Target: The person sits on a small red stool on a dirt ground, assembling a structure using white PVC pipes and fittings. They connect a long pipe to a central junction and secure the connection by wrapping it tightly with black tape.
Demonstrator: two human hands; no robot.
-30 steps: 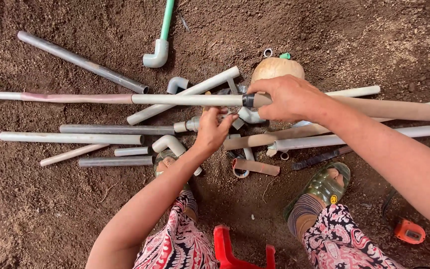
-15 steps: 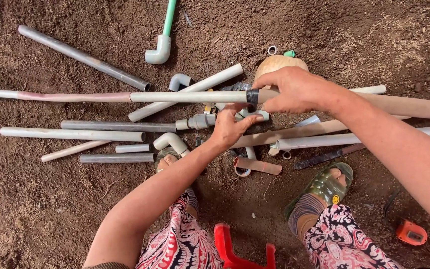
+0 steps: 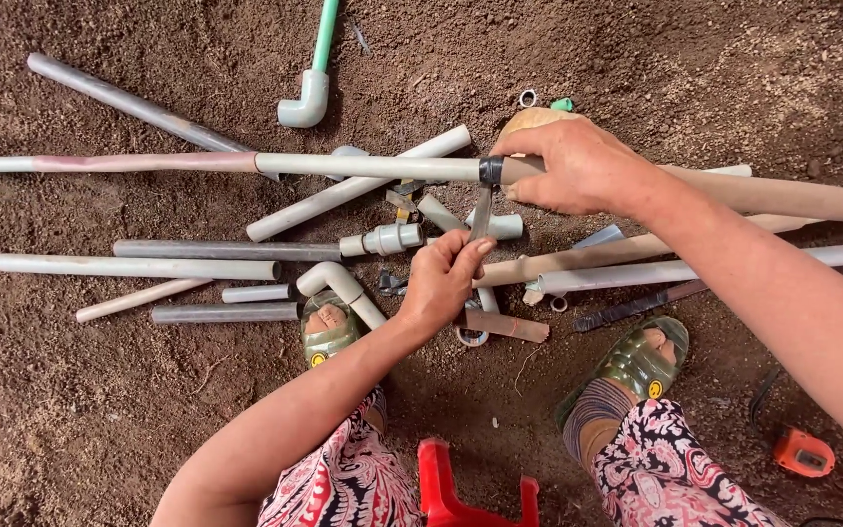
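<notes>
Long pipe [image 3: 246,163] lies across the dirt, above the scattered offcuts. Right hand [image 3: 578,166] is closed around it at the dark tape band [image 3: 491,171]. Left hand [image 3: 446,283], below the pipe, pinches the tape strip [image 3: 480,215] hanging from that band. Grey coupling [image 3: 382,239] and elbow fitting [image 3: 339,285] crowd the ground beneath the pipe; orange tape measure [image 3: 802,454] sits well apart.

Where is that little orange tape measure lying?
The orange tape measure lies on the soil at the lower right of the head view, just right of the person's sandalled foot.
</notes>
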